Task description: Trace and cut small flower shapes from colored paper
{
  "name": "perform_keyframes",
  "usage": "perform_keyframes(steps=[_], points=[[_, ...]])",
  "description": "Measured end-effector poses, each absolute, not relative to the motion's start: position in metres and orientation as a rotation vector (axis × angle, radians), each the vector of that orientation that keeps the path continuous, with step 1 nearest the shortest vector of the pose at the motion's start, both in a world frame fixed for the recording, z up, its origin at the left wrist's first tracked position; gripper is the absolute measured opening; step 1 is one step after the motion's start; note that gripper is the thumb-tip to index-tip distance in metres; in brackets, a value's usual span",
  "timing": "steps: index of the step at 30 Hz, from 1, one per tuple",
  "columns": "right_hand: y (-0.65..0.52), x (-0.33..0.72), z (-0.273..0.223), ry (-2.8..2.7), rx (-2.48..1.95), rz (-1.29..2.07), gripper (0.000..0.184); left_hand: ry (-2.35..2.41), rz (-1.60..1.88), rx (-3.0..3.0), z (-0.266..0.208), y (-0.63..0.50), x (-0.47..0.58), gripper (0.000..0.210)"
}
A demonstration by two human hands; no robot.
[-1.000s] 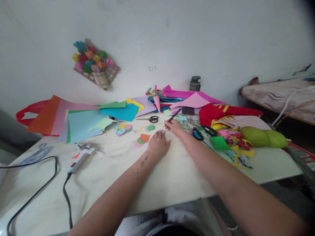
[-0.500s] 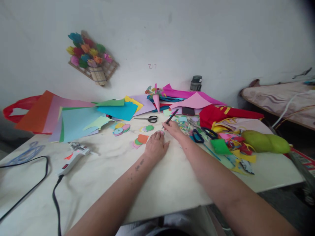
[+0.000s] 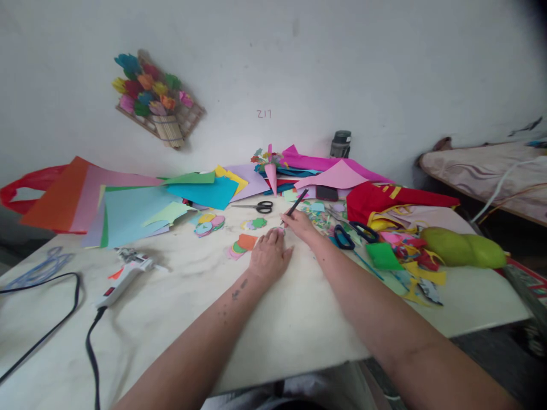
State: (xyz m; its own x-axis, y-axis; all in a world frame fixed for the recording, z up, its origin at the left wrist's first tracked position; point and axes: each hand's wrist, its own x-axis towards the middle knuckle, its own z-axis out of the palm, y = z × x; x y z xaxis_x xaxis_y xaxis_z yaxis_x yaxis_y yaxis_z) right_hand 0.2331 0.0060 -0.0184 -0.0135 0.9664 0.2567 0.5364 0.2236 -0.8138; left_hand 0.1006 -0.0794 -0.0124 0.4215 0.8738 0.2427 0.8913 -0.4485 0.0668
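My right hand (image 3: 298,224) grips a black pencil-like pen (image 3: 298,203), its tip down beside the fingers of my other hand. Palm down on the table, my left hand (image 3: 270,252) lies with its thumb spread. Its fingertips rest at a small pink paper piece (image 3: 280,230), mostly covered. Just left of that hand are an orange paper square (image 3: 247,242) and overlapping round paper cutouts (image 3: 236,250). Farther back sit a green paper flower (image 3: 259,223), a pile of pastel cutouts (image 3: 209,225) and black-handled scissors (image 3: 264,206).
A hot glue gun (image 3: 123,279) with a black cord lies at the left. Coloured paper sheets (image 3: 137,208) spread along the back left. Dark blue-handled scissors (image 3: 344,237), paper scraps (image 3: 318,213) and a green gourd-like thing (image 3: 464,247) occupy the right. A paper bouquet (image 3: 270,171) stands behind.
Both hands stay in almost the same place, the pen still at the small paper piece. The view has shifted very slightly.
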Motion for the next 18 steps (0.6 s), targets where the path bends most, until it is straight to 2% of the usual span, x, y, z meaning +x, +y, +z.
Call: perform_keyframes(steps=[18], points=[[0.0078, 0.2327, -0.0192, -1.747, -1.439, 0.595, 0.02, -1.577, -0.41, -2.596, -0.0147, -0.0779, 0.0981, 0.051]])
